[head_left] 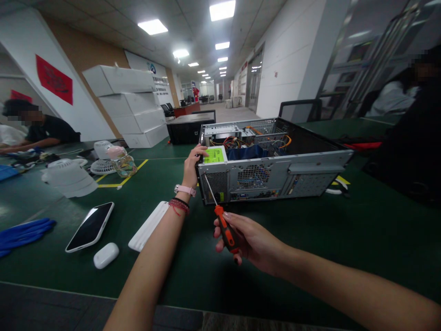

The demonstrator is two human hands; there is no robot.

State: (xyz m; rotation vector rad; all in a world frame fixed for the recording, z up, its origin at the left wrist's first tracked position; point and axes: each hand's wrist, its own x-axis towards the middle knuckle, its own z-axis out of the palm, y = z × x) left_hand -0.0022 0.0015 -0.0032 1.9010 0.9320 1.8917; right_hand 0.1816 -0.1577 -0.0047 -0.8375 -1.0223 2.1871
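Note:
An opened desktop computer case [265, 158] lies on its side, its rear panel facing me. My left hand [193, 162] grips the near left corner, fingers over the edge beside the power supply [214, 155] with its bright green label. In my right hand [248, 232] is an orange and black screwdriver [225, 227], held by the handle. Its shaft slants up and left, and the tip is at the rear panel near the power supply's vent grille. Whether it sits in a screw is too small to tell. Cables and a blue part show inside the case.
On the green table [193, 276] to the left lie a phone [90, 227], a white earbud case [106, 255], a white flat object [148, 226] and blue gloves [25, 234]. Farther back are small white fans [69, 178] and stacked white boxes [129, 105]. People sit on both sides.

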